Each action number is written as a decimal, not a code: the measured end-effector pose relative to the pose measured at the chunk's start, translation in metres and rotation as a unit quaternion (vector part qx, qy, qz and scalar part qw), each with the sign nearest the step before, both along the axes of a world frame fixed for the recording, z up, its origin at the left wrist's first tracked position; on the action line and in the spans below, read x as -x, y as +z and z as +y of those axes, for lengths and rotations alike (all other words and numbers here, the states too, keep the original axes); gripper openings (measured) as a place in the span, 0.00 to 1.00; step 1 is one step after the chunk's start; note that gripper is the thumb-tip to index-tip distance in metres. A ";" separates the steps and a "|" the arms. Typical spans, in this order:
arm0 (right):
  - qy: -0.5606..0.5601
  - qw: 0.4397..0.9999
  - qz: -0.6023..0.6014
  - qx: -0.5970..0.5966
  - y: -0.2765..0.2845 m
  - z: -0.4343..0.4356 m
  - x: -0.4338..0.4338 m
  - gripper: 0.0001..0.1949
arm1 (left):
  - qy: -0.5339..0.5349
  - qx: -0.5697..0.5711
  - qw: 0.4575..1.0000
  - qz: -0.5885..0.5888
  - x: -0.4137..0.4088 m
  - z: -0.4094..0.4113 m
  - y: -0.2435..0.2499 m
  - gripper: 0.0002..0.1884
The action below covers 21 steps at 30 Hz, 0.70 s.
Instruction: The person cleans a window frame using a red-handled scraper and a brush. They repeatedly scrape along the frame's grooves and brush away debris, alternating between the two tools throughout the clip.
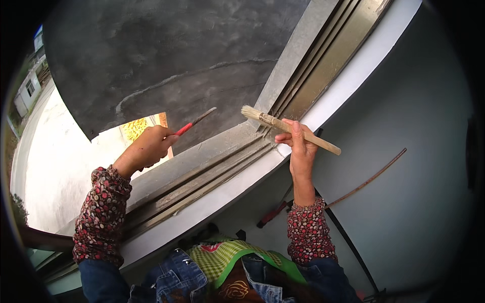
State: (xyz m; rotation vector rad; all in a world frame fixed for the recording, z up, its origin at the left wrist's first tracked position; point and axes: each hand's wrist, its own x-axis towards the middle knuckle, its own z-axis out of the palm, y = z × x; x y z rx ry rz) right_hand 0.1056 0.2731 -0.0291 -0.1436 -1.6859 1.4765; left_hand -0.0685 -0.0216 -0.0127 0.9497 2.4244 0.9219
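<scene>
My left hand is closed around the red handle of a thin metal-tipped tool, its tip pointing up and right. My right hand holds a wooden-handled bristle brush between thumb and fingers, bristles towards the left. The brush is over the corner of a metal window frame, where the two grooved tracks meet. Dust and debris lie about this corner. The tool in my left hand is over the outer side of the lower frame, against the view of a dark grey wall.
A white sill edge runs along the frame's inner side. A thin brown rod, a dark strap or pole and a red-handled item are below the sill. Outside are pale paved ground and yellow produce.
</scene>
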 end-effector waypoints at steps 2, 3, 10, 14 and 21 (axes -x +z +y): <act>-0.001 1.000 -0.015 -0.011 -0.004 0.003 -0.012 0.16 | -0.048 -0.001 0.998 0.033 -0.011 -0.012 -0.002 0.17; -0.017 1.000 -0.015 -0.001 -0.004 0.005 -0.021 0.17 | -0.065 -0.014 0.997 0.045 -0.019 -0.013 -0.003 0.17; -0.063 0.997 -0.030 0.014 -0.036 0.001 -0.061 0.19 | -0.148 0.032 0.986 0.064 -0.028 0.015 -0.008 0.17; -0.088 0.995 -0.032 0.039 -0.048 0.000 -0.071 0.18 | -0.163 0.039 0.983 0.070 -0.020 0.035 -0.024 0.17; -0.125 0.990 -0.048 0.052 -0.059 0.002 -0.089 0.17 | -0.203 0.049 0.975 0.076 -0.011 0.084 -0.024 0.17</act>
